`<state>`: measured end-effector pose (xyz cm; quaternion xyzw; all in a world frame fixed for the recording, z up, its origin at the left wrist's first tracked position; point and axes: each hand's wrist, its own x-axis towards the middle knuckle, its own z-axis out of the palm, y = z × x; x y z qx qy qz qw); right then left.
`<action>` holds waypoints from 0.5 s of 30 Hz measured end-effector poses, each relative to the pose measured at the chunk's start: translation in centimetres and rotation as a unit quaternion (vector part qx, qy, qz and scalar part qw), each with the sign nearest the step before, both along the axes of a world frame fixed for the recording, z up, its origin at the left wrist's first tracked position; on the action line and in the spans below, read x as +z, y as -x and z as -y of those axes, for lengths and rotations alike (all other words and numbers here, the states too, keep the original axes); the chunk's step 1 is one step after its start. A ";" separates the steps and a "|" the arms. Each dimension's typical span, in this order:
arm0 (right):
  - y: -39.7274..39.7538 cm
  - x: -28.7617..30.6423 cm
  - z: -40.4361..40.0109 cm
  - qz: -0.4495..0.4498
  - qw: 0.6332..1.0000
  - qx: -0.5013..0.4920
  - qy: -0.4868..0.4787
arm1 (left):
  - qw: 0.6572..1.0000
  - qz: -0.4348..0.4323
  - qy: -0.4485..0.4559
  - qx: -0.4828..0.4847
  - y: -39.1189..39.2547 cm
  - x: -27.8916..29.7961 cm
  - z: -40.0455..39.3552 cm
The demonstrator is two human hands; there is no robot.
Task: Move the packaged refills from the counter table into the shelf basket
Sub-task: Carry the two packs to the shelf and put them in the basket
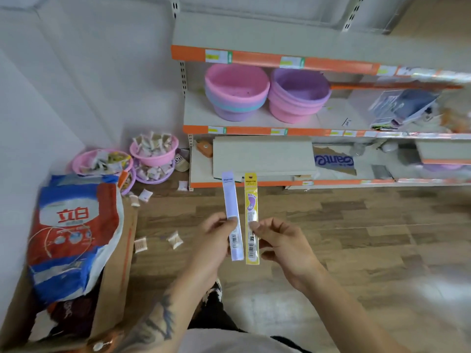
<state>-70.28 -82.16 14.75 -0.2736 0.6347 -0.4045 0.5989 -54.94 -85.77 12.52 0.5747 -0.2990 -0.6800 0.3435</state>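
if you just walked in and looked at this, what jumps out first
Two long narrow packets held up side by side at centre: a pale lilac-white packet pinched by the left hand, a yellow packet with a purple foot print pinched by the right hand. Behind them, stacked pink and purple plastic basins sit on the orange-edged metal shelf. At left lies a big red, white and blue detergent bag.

Wood-look plank floor [331,238], plain white wall [76,72] on the left, and metal shelving [254,129] with orange edge strips straight ahead.
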 end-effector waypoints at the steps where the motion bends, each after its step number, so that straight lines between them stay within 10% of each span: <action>1: -0.3 0.3 1.3 0.004 1.000 -0.002 0.004 | 1.000 0.002 0.003 -0.003 -0.2 0.2 1.4; 15: 0.5 4.2 16.6 0.000 0.991 -0.030 0.133 | 0.989 0.011 0.147 -0.002 1.2 4.1 16.7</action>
